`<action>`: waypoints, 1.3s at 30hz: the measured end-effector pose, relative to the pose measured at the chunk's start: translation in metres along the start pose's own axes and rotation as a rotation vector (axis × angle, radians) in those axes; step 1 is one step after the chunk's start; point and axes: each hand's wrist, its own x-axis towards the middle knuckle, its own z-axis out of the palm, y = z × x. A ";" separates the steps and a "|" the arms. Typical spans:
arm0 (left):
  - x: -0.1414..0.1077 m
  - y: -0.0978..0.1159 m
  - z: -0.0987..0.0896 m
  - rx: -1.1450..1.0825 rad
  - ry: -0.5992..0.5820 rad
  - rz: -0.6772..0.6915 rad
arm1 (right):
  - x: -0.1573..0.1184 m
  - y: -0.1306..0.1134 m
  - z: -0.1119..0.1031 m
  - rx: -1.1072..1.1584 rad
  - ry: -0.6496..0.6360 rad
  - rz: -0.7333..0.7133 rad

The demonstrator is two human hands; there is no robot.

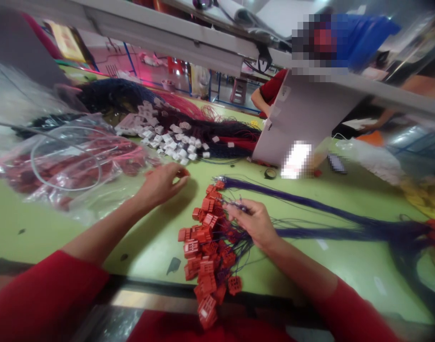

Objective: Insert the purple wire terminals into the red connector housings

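My right hand (256, 221) is closed around thin dark purple wires (243, 207), their ends sticking out past the fingertips. Below and left of it lies a pile of orange-red plastic connectors (203, 235), with dark wires running out of their right side. A few connectors lean over the table's near edge. My left hand (167, 183) hovers over the table between the connector pile and a plastic bag. Its fingers are bent, and a gap shows between thumb and forefinger; nothing is visible in it. A separate bundle of purple wires (274, 188) with shiny metal ends lies just beyond the pile.
A clear bag of red parts (96, 164) lies left on the green table (139, 251). White connectors (174, 145) on dark wires are heaped behind. A roll of black tape (270, 174) sits near a grey panel (303, 111). Other people work beyond the shelf rail (160, 40).
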 end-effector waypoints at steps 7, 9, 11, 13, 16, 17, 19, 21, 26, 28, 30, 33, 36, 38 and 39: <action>-0.047 0.063 -0.013 -0.876 0.008 -0.090 | 0.000 -0.003 -0.001 0.041 0.028 0.015; -0.055 0.074 -0.015 -0.952 -0.027 -0.120 | -0.001 -0.006 -0.001 0.045 0.023 0.027; -0.061 0.081 -0.014 -1.004 -0.075 -0.135 | -0.002 -0.008 -0.001 0.039 0.014 0.040; -0.065 0.085 -0.013 -1.027 -0.106 -0.135 | -0.003 -0.010 -0.001 0.024 0.003 0.040; -0.069 0.089 -0.012 -0.990 -0.099 -0.100 | -0.005 -0.010 -0.002 -0.009 -0.049 0.030; -0.070 0.090 -0.012 -0.971 -0.090 -0.081 | -0.006 -0.010 -0.002 -0.023 -0.072 0.027; -0.071 0.091 -0.013 -0.939 -0.085 -0.038 | -0.007 -0.011 -0.003 -0.056 -0.119 0.022; -0.072 0.092 -0.014 -0.905 -0.088 0.008 | -0.008 -0.012 -0.003 -0.077 -0.155 0.016; -0.073 0.092 -0.015 -0.860 -0.071 0.085 | -0.009 -0.017 -0.004 -0.096 -0.202 0.036; -0.073 0.092 -0.015 -0.842 -0.069 0.117 | -0.009 -0.018 -0.004 -0.112 -0.209 0.048; -0.073 0.092 -0.016 -0.805 -0.063 0.162 | -0.009 -0.018 -0.004 -0.122 -0.207 0.056; -0.073 0.092 -0.017 -0.734 -0.037 0.259 | -0.009 -0.017 -0.004 -0.128 -0.212 0.043; -0.073 0.094 -0.016 -0.693 -0.018 0.317 | -0.010 -0.015 -0.004 -0.137 -0.217 0.003; -0.073 0.097 -0.015 -0.695 -0.018 0.331 | -0.010 -0.014 -0.004 -0.152 -0.220 -0.012; -0.072 0.098 -0.014 -0.697 -0.015 0.337 | -0.010 -0.014 -0.004 -0.162 -0.220 -0.016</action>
